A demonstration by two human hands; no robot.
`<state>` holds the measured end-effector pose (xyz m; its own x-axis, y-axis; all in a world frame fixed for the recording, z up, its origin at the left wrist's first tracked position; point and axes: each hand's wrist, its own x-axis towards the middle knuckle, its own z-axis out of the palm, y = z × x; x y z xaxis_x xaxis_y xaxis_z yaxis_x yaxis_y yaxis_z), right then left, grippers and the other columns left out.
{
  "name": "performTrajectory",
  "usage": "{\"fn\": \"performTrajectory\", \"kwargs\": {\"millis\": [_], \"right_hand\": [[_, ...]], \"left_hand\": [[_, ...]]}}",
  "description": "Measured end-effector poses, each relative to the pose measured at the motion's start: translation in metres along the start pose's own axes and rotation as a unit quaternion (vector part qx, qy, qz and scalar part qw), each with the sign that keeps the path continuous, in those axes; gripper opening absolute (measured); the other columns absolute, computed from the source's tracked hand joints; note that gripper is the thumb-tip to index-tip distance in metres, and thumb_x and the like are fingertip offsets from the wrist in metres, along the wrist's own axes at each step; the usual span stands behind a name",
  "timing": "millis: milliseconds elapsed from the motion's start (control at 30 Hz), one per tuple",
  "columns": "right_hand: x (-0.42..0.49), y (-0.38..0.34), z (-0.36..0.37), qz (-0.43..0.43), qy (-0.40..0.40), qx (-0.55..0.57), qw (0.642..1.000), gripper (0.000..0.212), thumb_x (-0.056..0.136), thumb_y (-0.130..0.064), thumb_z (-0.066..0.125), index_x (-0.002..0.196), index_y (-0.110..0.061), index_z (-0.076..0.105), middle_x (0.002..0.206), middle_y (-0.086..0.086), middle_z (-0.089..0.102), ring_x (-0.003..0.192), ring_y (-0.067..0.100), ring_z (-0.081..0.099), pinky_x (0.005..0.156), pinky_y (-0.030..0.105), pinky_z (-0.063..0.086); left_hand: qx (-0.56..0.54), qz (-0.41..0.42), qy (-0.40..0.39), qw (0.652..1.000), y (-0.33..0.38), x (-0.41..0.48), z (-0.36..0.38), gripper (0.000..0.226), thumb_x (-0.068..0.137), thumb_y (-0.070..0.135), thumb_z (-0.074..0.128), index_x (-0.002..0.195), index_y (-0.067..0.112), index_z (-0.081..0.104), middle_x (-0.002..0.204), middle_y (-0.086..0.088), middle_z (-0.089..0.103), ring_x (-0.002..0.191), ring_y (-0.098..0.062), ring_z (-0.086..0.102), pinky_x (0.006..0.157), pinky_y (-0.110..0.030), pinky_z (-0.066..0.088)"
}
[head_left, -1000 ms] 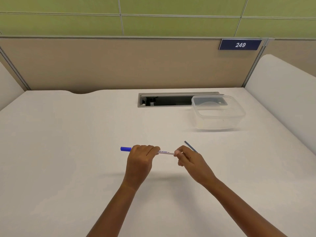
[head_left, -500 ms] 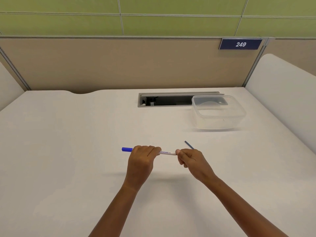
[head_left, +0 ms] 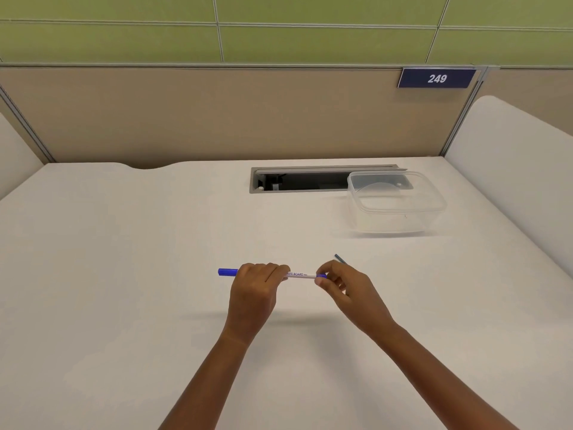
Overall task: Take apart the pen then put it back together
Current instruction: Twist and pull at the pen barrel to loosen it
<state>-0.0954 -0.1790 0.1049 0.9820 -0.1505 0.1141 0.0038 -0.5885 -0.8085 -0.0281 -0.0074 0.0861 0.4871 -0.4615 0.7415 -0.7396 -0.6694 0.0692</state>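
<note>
A whiteboard pen (head_left: 298, 274) with a white barrel and a blue cap on its left end is held level above the white table (head_left: 124, 274). My left hand (head_left: 255, 290) grips the barrel near the capped end. My right hand (head_left: 344, 288) pinches the right end of the pen, where a small blue piece shows between the fingertips. A thin dark rod (head_left: 339, 258) pokes out behind my right hand; I cannot tell whether it lies on the table or is held.
A clear plastic container (head_left: 395, 201) stands at the back right, next to a cable slot (head_left: 304, 181) in the table. Beige partition walls close the back and sides.
The blue piece at the pen's right end now shows between my right fingertips. Both hands stay in about the same place.
</note>
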Motion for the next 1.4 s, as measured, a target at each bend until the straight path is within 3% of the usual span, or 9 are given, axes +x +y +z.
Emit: {"fn": "performTrajectory", "kwargs": {"millis": [167,300,400,533,733,900,1100,1267,1400], "right_hand": [[0.001,-0.002,-0.001,-0.045,0.027,-0.079,0.996,0.02,0.09,-0.017,0.051,0.074,-0.016,0.064,0.071,-0.002,0.059,0.066,0.004,0.046,0.063,0.023,0.035],[0.006,-0.006,0.0,0.079,-0.006,0.058,0.995,0.046,0.093,-0.026,0.045,0.047,-0.023,0.047,0.045,-0.009,0.041,0.046,0.009,0.037,0.055,0.025,0.032],[0.011,-0.008,-0.001,0.18,-0.056,0.199,0.962,0.055,0.095,-0.027,0.042,0.04,-0.018,0.043,0.041,-0.005,0.034,0.037,0.01,0.032,0.056,0.024,0.036],[0.011,-0.005,-0.003,0.204,-0.079,0.21,0.953,0.055,0.095,-0.036,0.038,0.049,-0.015,0.058,0.042,-0.004,0.046,0.04,0.007,0.043,0.052,0.014,0.045],[0.002,0.001,0.0,0.069,-0.02,0.118,0.99,0.014,0.087,-0.025,0.056,0.073,-0.026,0.061,0.066,-0.009,0.059,0.061,0.0,0.052,0.062,0.011,0.04],[0.002,-0.001,-0.002,0.007,0.022,0.032,0.999,0.018,0.084,-0.018,0.06,0.069,-0.029,0.059,0.076,-0.002,0.061,0.069,-0.003,0.05,0.06,0.013,0.036],[0.006,-0.004,0.0,0.1,-0.001,0.157,0.983,0.044,0.091,-0.023,0.05,0.047,-0.02,0.052,0.052,-0.005,0.05,0.05,0.005,0.044,0.061,0.021,0.036],[0.009,-0.007,-0.006,0.257,-0.098,0.255,0.927,0.05,0.091,-0.036,0.047,0.043,-0.02,0.048,0.042,-0.009,0.046,0.053,0.009,0.055,0.061,0.021,0.043],[0.008,-0.005,-0.006,0.236,-0.075,0.212,0.945,0.047,0.093,-0.04,0.041,0.055,-0.019,0.06,0.05,-0.006,0.053,0.056,0.01,0.054,0.064,0.023,0.043]], "left_hand": [[0.002,-0.002,-0.002,1.0,0.002,-0.002,0.0,0.007,0.07,0.006,0.069,0.073,0.011,0.073,0.059,0.003,0.067,0.048,-0.019,0.059,0.052,-0.028,0.045],[-0.003,0.002,0.0,1.0,0.003,0.0,-0.001,0.008,0.07,0.005,0.068,0.071,0.011,0.073,0.058,0.003,0.067,0.047,-0.019,0.058,0.051,-0.027,0.046],[-0.005,0.008,-0.005,1.0,0.004,0.0,-0.001,0.009,0.07,0.004,0.067,0.071,0.011,0.073,0.057,0.002,0.066,0.046,-0.019,0.058,0.049,-0.025,0.049],[-0.001,0.005,-0.014,1.0,0.004,-0.002,0.0,0.009,0.069,0.003,0.068,0.07,0.011,0.072,0.056,0.001,0.065,0.046,-0.02,0.057,0.048,-0.025,0.049],[0.007,-0.001,-0.013,1.0,0.002,-0.003,0.0,0.008,0.069,0.004,0.069,0.07,0.011,0.072,0.056,0.002,0.065,0.046,-0.019,0.056,0.051,-0.027,0.043],[-0.002,0.0,-0.012,1.0,0.003,-0.001,-0.001,0.007,0.071,0.004,0.068,0.071,0.01,0.072,0.055,0.002,0.064,0.045,-0.02,0.056,0.047,-0.026,0.047],[-0.002,0.004,-0.011,1.0,0.005,0.001,-0.001,0.009,0.073,0.005,0.066,0.071,0.011,0.072,0.055,0.002,0.064,0.045,-0.02,0.056,0.047,-0.025,0.047],[-0.003,0.011,-0.02,1.0,0.006,0.001,-0.002,0.01,0.07,0.003,0.066,0.07,0.011,0.072,0.055,0.001,0.065,0.045,-0.019,0.057,0.047,-0.024,0.048],[0.0,0.006,-0.019,1.0,0.004,0.0,-0.002,0.01,0.069,0.003,0.067,0.069,0.011,0.072,0.054,0.001,0.064,0.044,-0.019,0.056,0.047,-0.024,0.048]]}}
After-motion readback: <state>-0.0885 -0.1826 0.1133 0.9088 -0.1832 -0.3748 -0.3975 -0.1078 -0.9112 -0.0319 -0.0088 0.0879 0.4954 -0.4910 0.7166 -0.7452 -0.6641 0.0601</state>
